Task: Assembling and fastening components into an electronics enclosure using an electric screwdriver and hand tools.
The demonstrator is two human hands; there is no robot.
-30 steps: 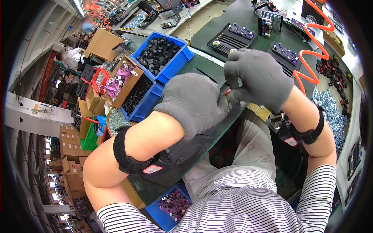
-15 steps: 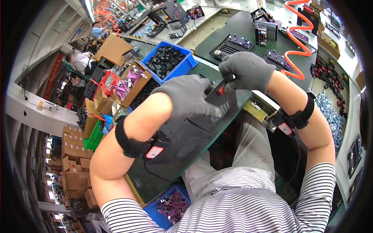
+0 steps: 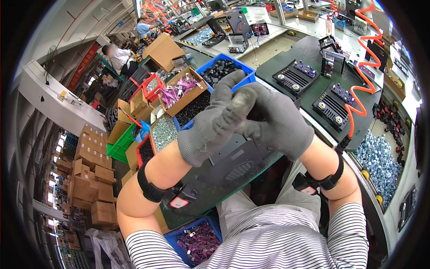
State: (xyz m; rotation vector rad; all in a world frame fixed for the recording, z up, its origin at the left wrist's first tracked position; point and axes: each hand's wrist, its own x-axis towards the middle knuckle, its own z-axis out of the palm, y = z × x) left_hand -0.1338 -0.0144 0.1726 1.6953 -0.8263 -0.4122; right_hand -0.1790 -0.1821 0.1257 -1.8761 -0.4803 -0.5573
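Note:
Both my hands wear grey knitted gloves and meet in the air over a black metal panel. The panel lies on the green bench top and has a round patch of vent holes. My left hand has its fingers bent and pressed together, with one finger reaching upward. Close against it, my right hand is curled with its fingertips at the left hand's fingers. Whatever lies between the fingertips is hidden by the gloves.
Beyond my hands stands a blue bin of black caps. Left of it are a carton of purple-sleeved parts and a tray of silver screws. Black heatsink plates lie at the right, beneath a coiled orange hose.
My hands have lifted off the panel and come together above it. The black piece with a red part seen near my right hand is now out of sight. The view has shifted.

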